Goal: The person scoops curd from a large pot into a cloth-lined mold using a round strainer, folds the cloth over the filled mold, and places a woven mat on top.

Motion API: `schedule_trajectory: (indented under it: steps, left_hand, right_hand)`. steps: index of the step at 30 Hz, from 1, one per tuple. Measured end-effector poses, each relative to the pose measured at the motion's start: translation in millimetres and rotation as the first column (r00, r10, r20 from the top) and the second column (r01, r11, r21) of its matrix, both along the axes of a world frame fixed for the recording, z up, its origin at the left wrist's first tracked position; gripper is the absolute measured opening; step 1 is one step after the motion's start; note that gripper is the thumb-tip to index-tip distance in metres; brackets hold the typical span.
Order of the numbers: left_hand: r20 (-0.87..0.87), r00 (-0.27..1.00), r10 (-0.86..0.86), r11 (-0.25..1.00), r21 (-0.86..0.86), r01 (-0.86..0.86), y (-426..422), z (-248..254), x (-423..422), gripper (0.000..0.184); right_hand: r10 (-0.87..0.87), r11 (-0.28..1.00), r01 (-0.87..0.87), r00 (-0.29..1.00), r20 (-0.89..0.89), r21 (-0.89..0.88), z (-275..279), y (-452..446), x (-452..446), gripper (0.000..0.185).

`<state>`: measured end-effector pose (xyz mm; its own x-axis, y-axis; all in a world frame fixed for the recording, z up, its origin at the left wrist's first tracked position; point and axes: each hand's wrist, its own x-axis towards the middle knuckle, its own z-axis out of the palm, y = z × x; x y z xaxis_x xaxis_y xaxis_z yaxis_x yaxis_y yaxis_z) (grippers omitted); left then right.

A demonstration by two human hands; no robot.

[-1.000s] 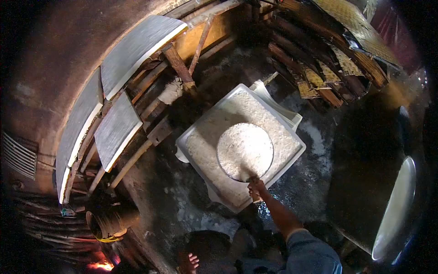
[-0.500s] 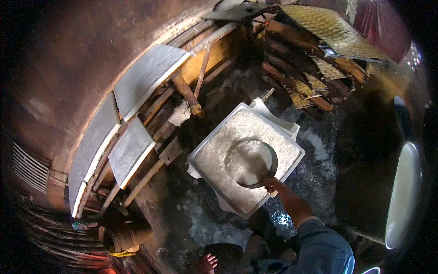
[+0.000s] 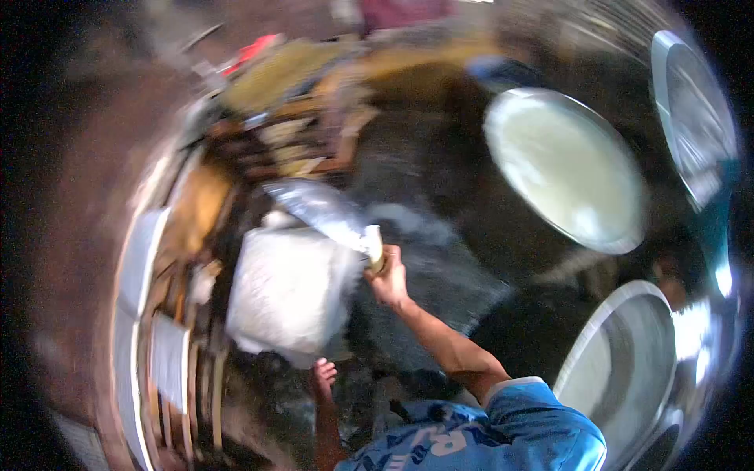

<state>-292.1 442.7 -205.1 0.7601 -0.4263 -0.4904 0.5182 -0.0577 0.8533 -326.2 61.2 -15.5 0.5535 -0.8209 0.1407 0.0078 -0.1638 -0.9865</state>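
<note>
My right hand (image 3: 388,276) is wrapped round the short handle of a round metal pan (image 3: 322,213), which is tipped on its side above the back right corner of a square white tray (image 3: 287,290). The pan is smeared by motion, and no contents can be made out in it. White, crumbly material fills the tray. Near the tray's front edge, my left hand (image 3: 323,375) is raised with its fingers apart and nothing in it.
A large round vessel of pale liquid (image 3: 565,169) stands at the back right. Another big metal basin (image 3: 620,377) is at the lower right. Stacked wood (image 3: 314,133) lies behind the tray. White boards (image 3: 170,361) rest on poles at the left.
The view has swung right. The pan, full of white material one second ago and then down in the tray, is now lifted and tilted at its right side. My left hand shows more fully.
</note>
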Motion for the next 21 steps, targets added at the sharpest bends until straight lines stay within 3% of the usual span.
schedule_trajectory:
  steps: [1, 3, 5, 6, 7, 8, 9, 10, 11, 13, 14, 15, 17, 18, 19, 20, 21]
  left_hand:
    - [-0.082, 0.987, -0.140, 0.990, -0.002, 0.140, -27, -10, -1, 0.050]
    - [0.113, 0.967, -0.229, 0.950, 0.243, 0.196, -147, 66, -94, 0.049]
    - [0.129, 0.861, -0.492, 0.853, 0.267, 0.447, -230, 87, -169, 0.051]
    - [0.084, 0.801, -0.593, 0.791, 0.250, 0.559, -265, 92, -202, 0.050]
    - [0.037, 0.729, -0.684, 0.714, 0.239, 0.658, -297, 94, -240, 0.049]
    - [0.054, 0.637, -0.769, 0.635, 0.181, 0.751, -323, 91, -273, 0.049]
    - [0.076, 0.542, -0.837, 0.547, 0.126, 0.827, -345, 90, -305, 0.048]
    - [0.110, 0.463, -0.880, 0.475, 0.192, 0.859, -370, 97, -340, 0.048]
    - [0.137, 0.396, -0.908, 0.419, 0.261, 0.870, -389, 100, -374, 0.047]
    - [0.201, 0.296, -0.934, 0.348, 0.316, 0.883, -416, 102, -416, 0.047]
    - [0.235, 0.245, -0.941, 0.317, 0.346, 0.883, -432, 99, -436, 0.047]
    - [0.179, 0.233, -0.956, 0.288, 0.413, 0.864, -445, 113, -460, 0.053]
    - [0.161, 0.295, -0.942, 0.334, 0.527, 0.782, -455, 76, -467, 0.059]
    - [0.092, 0.346, -0.934, 0.347, 0.473, 0.810, -455, 76, -476, 0.064]
    - [0.062, 0.361, -0.931, 0.337, 0.532, 0.777, -460, 92, -495, 0.065]
    - [0.055, 0.426, -0.903, 0.392, 0.508, 0.767, -459, 74, -494, 0.065]
    - [0.045, 0.488, -0.872, 0.445, 0.489, 0.750, -453, 60, -489, 0.066]
  right_hand:
    - [0.003, 0.998, -0.007, 0.998, 0.068, 0.057, 2, -24, -64, 0.045]
    - [-0.073, 0.981, 0.072, 0.997, 0.001, -0.182, 35, -59, -198, 0.041]
    - [-0.222, 0.961, 0.222, 0.975, 0.017, -0.164, 33, -78, -322, 0.039]
    - [-0.236, 0.969, 0.219, 0.956, -0.172, -0.111, -3, -81, -379, 0.043]
    - [-0.411, 0.902, 0.367, 0.891, -0.195, -0.228, -45, -77, -434, 0.041]
    - [-0.600, 0.799, 0.552, 0.755, -0.264, -0.238, -32, -60, -485, 0.035]
    - [-0.628, 0.777, 0.578, 0.679, -0.381, -0.250, -28, -42, -539, 0.030]
    - [-0.581, 0.747, 0.654, 0.729, -0.361, 0.118, -57, -29, -588, 0.028]
    - [-0.613, 0.711, 0.699, 0.669, -0.419, 0.077, -109, -12, -642, 0.025]
    - [-0.679, 0.550, 0.824, 0.537, -0.502, 0.138, -147, 26, -731, 0.024]
    - [-0.600, 0.504, 0.853, 0.456, -0.658, 0.131, -183, 36, -775, 0.026]
    - [-0.489, 0.465, 0.877, 0.368, -0.791, 0.121, -218, 46, -813, 0.027]
    - [-0.383, 0.481, 0.877, 0.221, -0.897, 0.011, -264, 44, -873, 0.030]
    - [-0.398, 0.245, 0.954, 0.261, -0.879, 0.173, -264, 29, -885, 0.030]
    - [-0.348, 0.234, 0.963, 0.214, -0.913, 0.136, -270, 14, -896, 0.030]
    - [-0.294, 0.225, 0.969, 0.167, -0.941, 0.102, -275, -2, -908, 0.030]
    - [-0.220, 0.181, 0.980, 0.120, -0.968, 0.080, -328, -6, -918, 0.029]
